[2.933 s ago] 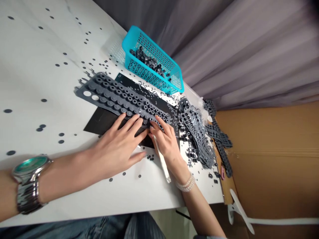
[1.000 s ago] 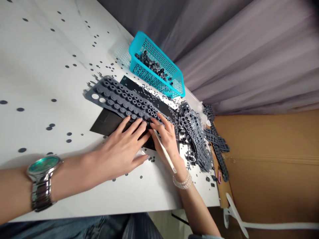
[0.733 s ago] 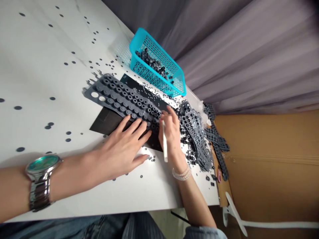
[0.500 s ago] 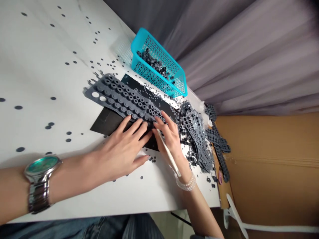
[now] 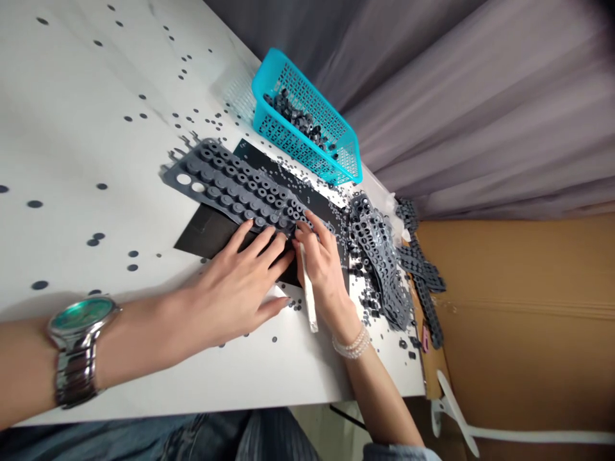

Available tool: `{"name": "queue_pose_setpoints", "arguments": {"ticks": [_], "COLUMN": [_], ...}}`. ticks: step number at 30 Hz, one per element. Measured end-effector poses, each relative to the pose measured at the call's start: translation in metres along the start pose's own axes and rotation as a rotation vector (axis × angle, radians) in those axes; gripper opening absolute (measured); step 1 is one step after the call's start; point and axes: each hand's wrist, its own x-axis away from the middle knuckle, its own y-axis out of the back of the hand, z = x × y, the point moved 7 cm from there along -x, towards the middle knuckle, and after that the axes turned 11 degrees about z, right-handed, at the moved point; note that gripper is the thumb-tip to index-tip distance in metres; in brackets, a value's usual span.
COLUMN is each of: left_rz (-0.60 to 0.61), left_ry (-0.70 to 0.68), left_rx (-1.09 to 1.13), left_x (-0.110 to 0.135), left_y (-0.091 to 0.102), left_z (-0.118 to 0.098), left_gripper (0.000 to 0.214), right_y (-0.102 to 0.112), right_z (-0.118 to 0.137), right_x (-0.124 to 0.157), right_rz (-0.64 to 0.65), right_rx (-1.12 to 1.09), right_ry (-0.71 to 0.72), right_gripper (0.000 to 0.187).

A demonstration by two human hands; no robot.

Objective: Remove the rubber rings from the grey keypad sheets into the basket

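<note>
left hand (image 5: 235, 288) on one rubber sheet (image 5: 230, 182), right hand (image 5: 327, 275) holds stick (image 5: 307, 301)

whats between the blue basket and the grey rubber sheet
A black sheet strewn with small grey rubber bits, seen in the head view.

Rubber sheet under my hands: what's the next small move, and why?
Probably pinch the grey ring nearest your right hand and lift it off the grey rubber sheet. Your left hand presses the sheet onto the black sheet, your right fingers are on the rows of rings, and similar loose rings lie in the blue basket.
</note>
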Motion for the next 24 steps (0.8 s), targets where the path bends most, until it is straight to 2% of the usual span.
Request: {"name": "queue_pose_setpoints", "arguments": {"ticks": [4,6,11,17,20,22,24], "left_rz": [-0.002,-0.003,-0.007,-0.015,-0.014,-0.005,-0.003], "left_ry": [0.013,0.010,0.005,0.001,-0.005,-0.005,0.002], "left_rx": [-0.021,-0.029,-0.034,-0.029,-0.029,-0.039,-0.049], "left_x": [0.000,0.001,0.001,0.000,0.000,0.000,0.000], "left_y": [0.000,-0.001,-0.002,0.000,-0.001,-0.002,-0.003], "left_z": [0.000,0.000,0.001,0.000,0.000,0.000,0.000], "left_gripper": [0.055,0.055,0.054,0.052,0.053,0.056,0.058], "right_y": [0.012,0.014,0.010,0.005,-0.002,-0.004,0.001], "right_z": [-0.015,-0.012,0.005,0.009,0.011,0.007,-0.005], "right_x": [0.008,0.010,0.009,0.004,0.001,0.000,0.002], "right_rz": [-0.154,-0.133,-0.044,-0.013,0.043,0.040,-0.045], "right_rx": [-0.081,-0.111,-0.094,-0.034,-0.004,0.003,0.002], "right_ry": [-0.172,-0.164,-0.032,0.021,0.039,0.011,-0.083], "right_gripper": [0.018,0.017,0.016,0.018,0.022,0.023,0.024]}}
